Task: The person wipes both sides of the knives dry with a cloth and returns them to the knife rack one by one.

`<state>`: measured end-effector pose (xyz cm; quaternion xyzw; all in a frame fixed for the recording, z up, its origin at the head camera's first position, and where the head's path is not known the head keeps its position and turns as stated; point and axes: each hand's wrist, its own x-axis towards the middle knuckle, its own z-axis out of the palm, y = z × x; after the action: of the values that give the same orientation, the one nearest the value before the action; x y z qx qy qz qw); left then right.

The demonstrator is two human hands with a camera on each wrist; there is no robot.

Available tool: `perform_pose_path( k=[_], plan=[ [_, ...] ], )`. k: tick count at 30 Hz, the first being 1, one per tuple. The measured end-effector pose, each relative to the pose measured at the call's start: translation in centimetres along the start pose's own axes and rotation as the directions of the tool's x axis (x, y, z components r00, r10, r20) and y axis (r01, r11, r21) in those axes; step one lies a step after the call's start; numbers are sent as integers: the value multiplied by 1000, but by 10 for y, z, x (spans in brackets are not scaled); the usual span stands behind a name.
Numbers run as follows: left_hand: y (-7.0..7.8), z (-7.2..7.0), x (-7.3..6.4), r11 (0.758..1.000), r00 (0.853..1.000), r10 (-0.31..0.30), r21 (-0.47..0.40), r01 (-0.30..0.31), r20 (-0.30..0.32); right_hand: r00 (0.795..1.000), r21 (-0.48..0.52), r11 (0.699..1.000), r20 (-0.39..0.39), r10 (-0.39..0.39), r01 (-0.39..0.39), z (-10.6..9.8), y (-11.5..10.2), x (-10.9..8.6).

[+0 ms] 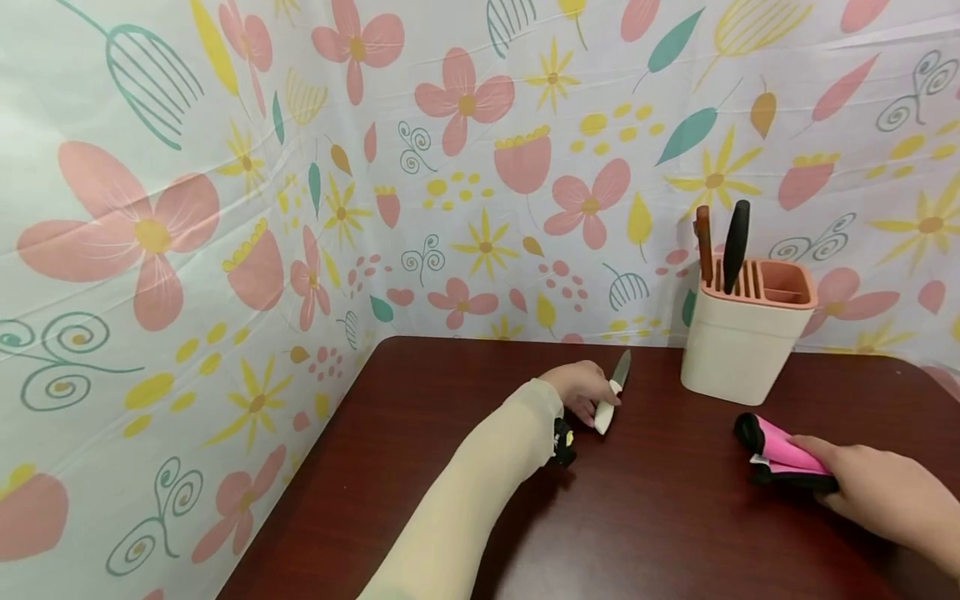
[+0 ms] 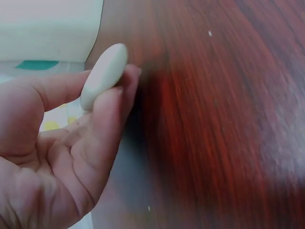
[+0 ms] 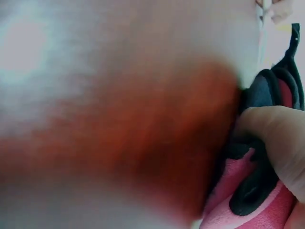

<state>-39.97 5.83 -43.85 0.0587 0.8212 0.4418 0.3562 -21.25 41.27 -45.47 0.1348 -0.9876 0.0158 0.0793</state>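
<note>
A knife (image 1: 604, 416) with a white handle and a grey blade is pinched at its handle by my left hand (image 1: 581, 390), near the back of the table. Its blade points toward the back wall. In the left wrist view the white handle (image 2: 106, 74) sits between thumb and fingers, its end facing the camera. My right hand (image 1: 885, 487) grips a folded pink cloth (image 1: 789, 452) with black edging at the right of the table. The right wrist view shows the thumb pressed over the folds of the cloth (image 3: 238, 174); the other fingers are mostly hidden there.
A cream knife block (image 1: 738, 350) with a salmon-coloured slotted top stands at the back right. A brown-handled knife (image 1: 703, 242) and a black-handled knife (image 1: 737, 242) stick up from it. Flower-patterned sheeting (image 1: 465, 217) hangs behind and left of the dark red-brown table (image 1: 420, 417).
</note>
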Motion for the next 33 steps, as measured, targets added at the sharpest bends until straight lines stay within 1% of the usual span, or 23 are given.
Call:
perform_pose_path(
  k=[3, 6, 9, 11, 14, 18, 19, 20, 21, 23, 26, 30, 33],
  plan=[
    [-5, -5, 2, 998, 1000, 0, -57, 1, 18, 1000, 11, 1000, 28, 4, -4, -4, 3, 5],
    [-11, -10, 0, 995, 999, 25, -102, -22, 28, 998, 41, 999, 67, 17, -19, -9, 5, 11],
    [-17, -14, -7, 987, 997, 62, -152, -55, 39, 996, 84, 996, 87, 30, -37, -15, 8, 15],
    [-19, -17, -13, 979, 995, 90, -189, -80, 48, 997, 109, 993, 74, 38, -46, -21, 7, 16],
    [-22, -23, -25, 964, 989, 137, -239, -118, 63, 999, 143, 989, 33, 41, -45, -35, 2, 20],
    [-27, -31, -41, 940, 979, 187, -305, -155, 78, 999, 179, 983, -20, 30, -26, -61, -16, 30],
    [-28, -33, -45, 932, 977, 201, -321, -166, 78, 999, 184, 983, -45, 19, -10, -69, -21, 34],
    [-30, -34, -49, 926, 974, 215, -332, -179, 74, 996, 184, 983, -87, 5, 11, -77, -26, 38],
    [-31, -35, -53, 919, 970, 232, -342, -195, 69, 991, 186, 982, -130, -11, 35, -85, -31, 43],
    [-33, -35, -62, 902, 963, 266, -365, -229, 51, 974, 183, 979, -223, -48, 90, -101, -42, 52],
    [-36, -33, -73, 874, 952, 306, -402, -274, 18, 938, 188, 971, -338, -79, 150, -120, -57, 68],
    [-39, -26, -87, 838, 941, 338, -449, -309, -17, 922, 252, 952, -380, -68, 174, -137, -83, 95],
    [-39, -19, -97, 819, 933, 359, -473, -326, -20, 911, 279, 940, -406, -68, 194, -141, -109, 117]
  ],
)
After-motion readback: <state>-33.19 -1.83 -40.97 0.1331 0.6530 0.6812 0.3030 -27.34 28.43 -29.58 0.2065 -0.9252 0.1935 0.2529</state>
